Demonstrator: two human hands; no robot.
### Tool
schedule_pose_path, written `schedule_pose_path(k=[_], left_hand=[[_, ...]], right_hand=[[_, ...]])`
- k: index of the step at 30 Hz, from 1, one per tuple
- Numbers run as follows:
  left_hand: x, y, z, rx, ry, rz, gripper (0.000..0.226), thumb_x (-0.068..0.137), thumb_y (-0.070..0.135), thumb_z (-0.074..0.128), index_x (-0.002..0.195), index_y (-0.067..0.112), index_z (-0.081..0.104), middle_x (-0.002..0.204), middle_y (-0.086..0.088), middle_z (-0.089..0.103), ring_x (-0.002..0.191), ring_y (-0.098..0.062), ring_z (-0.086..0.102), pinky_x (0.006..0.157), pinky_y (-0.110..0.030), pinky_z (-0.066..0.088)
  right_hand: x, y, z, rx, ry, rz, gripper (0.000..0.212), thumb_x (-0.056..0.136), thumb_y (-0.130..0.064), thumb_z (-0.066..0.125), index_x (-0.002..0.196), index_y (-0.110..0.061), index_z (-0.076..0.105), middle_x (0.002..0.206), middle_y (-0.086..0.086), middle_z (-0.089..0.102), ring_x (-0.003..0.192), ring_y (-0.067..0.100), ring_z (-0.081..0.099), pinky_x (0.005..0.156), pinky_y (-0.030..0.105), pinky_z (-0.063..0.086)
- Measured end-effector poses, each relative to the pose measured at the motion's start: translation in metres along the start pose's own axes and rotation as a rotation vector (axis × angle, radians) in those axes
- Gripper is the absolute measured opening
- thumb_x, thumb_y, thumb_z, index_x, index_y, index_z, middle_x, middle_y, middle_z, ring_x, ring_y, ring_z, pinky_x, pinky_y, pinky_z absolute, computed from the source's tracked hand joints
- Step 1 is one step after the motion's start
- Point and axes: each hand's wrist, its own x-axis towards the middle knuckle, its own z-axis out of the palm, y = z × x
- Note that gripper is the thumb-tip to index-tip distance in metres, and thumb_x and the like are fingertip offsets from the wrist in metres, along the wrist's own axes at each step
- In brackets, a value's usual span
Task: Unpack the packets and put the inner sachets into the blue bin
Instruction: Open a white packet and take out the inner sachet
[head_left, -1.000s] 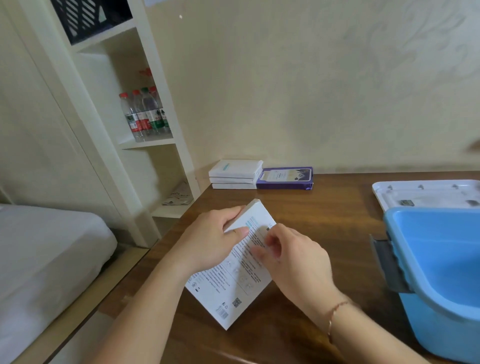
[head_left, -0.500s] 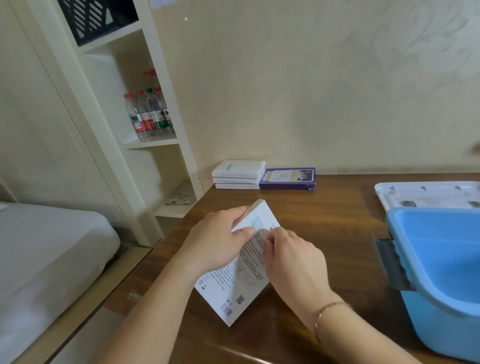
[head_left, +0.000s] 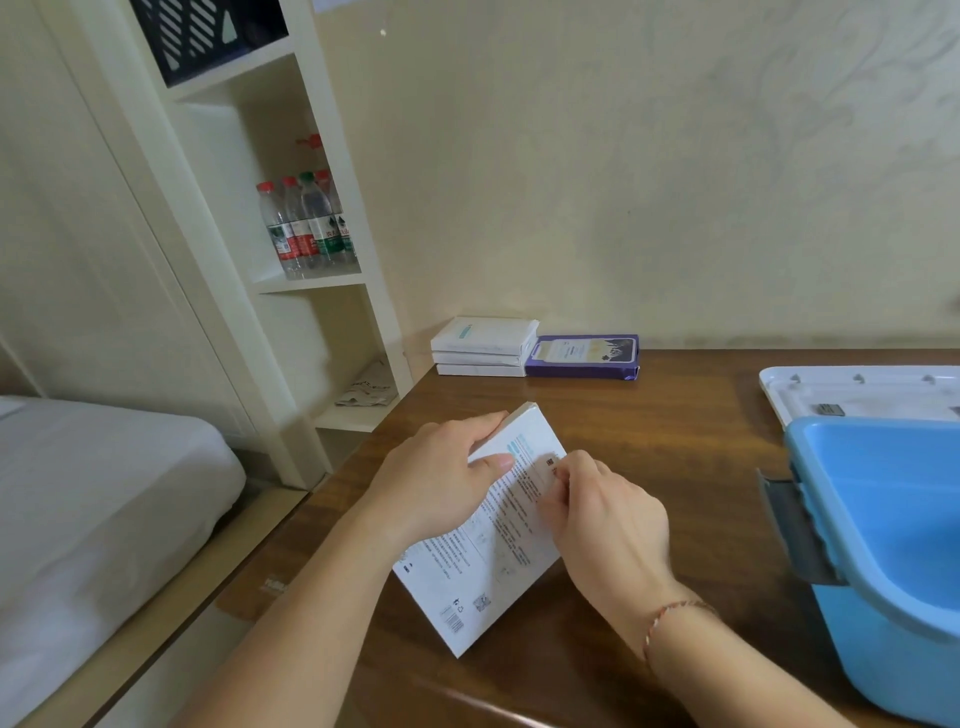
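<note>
While the left hand (head_left: 441, 483) grips the far end of a flat white packet (head_left: 488, 545), thumb across its printed face and fingers curled behind, the right hand (head_left: 602, 514) pinches at the packet's right edge near the top, fingertips bunched together, probably picking at a seal or flap to open it. The packet is tilted up over the brown table (head_left: 675, 415), its near corner low toward the wood, a pose that steadies it for the pull. The blue bin (head_left: 883, 525) sits open at the right, close by to receive sachets; no sachet shows inside the visible part. A stack of white packets (head_left: 485, 347) and a purple box (head_left: 582, 357) wait by the wall.
</note>
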Motion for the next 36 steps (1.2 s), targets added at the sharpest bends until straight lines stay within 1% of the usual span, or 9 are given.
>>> schedule_pose_path(k=[4,7,11,15,22,25,29,33,36], left_hand=[[0.015,-0.015,-0.006,-0.114,-0.236,0.009,0.049,0.099,0.039,0.051,0.144,0.05,0.035,0.141,0.022,0.052,0.119,-0.006,0.056,0.095,-0.039,0.051],[0.029,-0.027,-0.01,-0.131,-0.45,0.031,0.043,0.101,0.034,0.05,0.14,0.051,0.042,0.134,0.023,0.058,0.107,-0.003,0.064,0.095,-0.041,0.053],[0.043,-0.037,0.002,-0.17,-0.556,0.028,0.039,0.102,0.027,0.048,0.136,0.046,0.051,0.123,0.022,0.065,0.103,-0.001,0.066,0.098,-0.043,0.051],[0.049,-0.042,0.022,-0.206,-0.619,0.034,0.037,0.102,0.023,0.048,0.13,0.047,0.058,0.12,0.023,0.066,0.102,-0.001,0.067,0.098,-0.044,0.05],[0.039,-0.037,0.049,-0.007,-0.421,0.096,0.038,0.1,0.038,0.049,0.137,0.046,0.048,0.14,0.018,0.047,0.13,-0.007,0.043,0.109,-0.046,0.038],[0.017,-0.023,0.052,0.125,-0.44,0.173,0.085,0.081,0.071,0.057,0.151,0.048,0.013,0.159,0.02,0.013,0.147,-0.01,0.008,0.119,-0.047,0.013],[-0.007,-0.014,0.063,0.244,-0.498,0.274,0.123,0.058,0.079,0.071,0.144,0.056,-0.014,0.158,0.026,-0.012,0.146,-0.004,-0.014,0.116,-0.047,-0.013],[-0.011,-0.016,0.064,0.167,-0.329,0.228,0.11,0.06,0.075,0.073,0.143,0.056,0.003,0.153,0.025,0.014,0.142,-0.009,0.017,0.117,-0.046,0.018],[-0.015,-0.02,0.059,0.144,-0.32,0.304,0.108,0.06,0.071,0.076,0.143,0.054,0.009,0.147,0.03,0.017,0.136,-0.002,0.018,0.112,-0.035,0.021]], right_hand=[[-0.007,0.011,-0.008,0.127,-0.117,0.063,0.015,0.099,-0.04,0.041,0.089,-0.03,0.045,0.09,-0.015,0.058,0.07,0.008,0.057,0.051,0.016,0.046],[-0.014,0.024,-0.01,0.398,-0.174,0.079,0.023,0.096,-0.029,0.046,0.074,-0.023,0.047,0.071,-0.008,0.06,0.058,0.006,0.051,0.05,0.024,0.041],[-0.019,0.04,-0.011,0.51,-0.237,0.146,0.028,0.093,-0.02,0.048,0.065,-0.018,0.052,0.052,-0.007,0.049,0.048,0.006,0.042,0.049,0.025,0.038],[-0.024,0.052,-0.011,0.465,-0.321,0.208,0.018,0.098,-0.027,0.052,0.086,-0.021,0.064,0.077,-0.002,0.065,0.073,0.01,0.062,0.068,0.026,0.052],[-0.026,0.056,-0.009,0.295,-0.319,0.263,0.017,0.096,-0.038,0.053,0.089,-0.026,0.062,0.081,-0.005,0.067,0.075,0.01,0.066,0.077,0.03,0.058],[-0.023,0.058,-0.009,0.229,-0.383,0.27,0.019,0.096,-0.039,0.053,0.085,-0.027,0.063,0.078,-0.005,0.069,0.074,0.008,0.066,0.078,0.032,0.058],[-0.019,0.063,-0.011,0.135,-0.448,0.278,0.016,0.093,-0.039,0.058,0.084,-0.029,0.064,0.08,-0.006,0.068,0.076,0.006,0.065,0.077,0.029,0.058],[-0.018,0.066,-0.014,0.12,-0.461,0.238,0.008,0.093,-0.034,0.061,0.086,-0.03,0.064,0.086,-0.009,0.066,0.082,0.006,0.063,0.08,0.028,0.057],[-0.016,0.07,-0.014,0.141,-0.465,0.206,0.005,0.093,-0.032,0.061,0.089,-0.033,0.062,0.091,-0.011,0.063,0.085,0.006,0.061,0.079,0.025,0.056]])
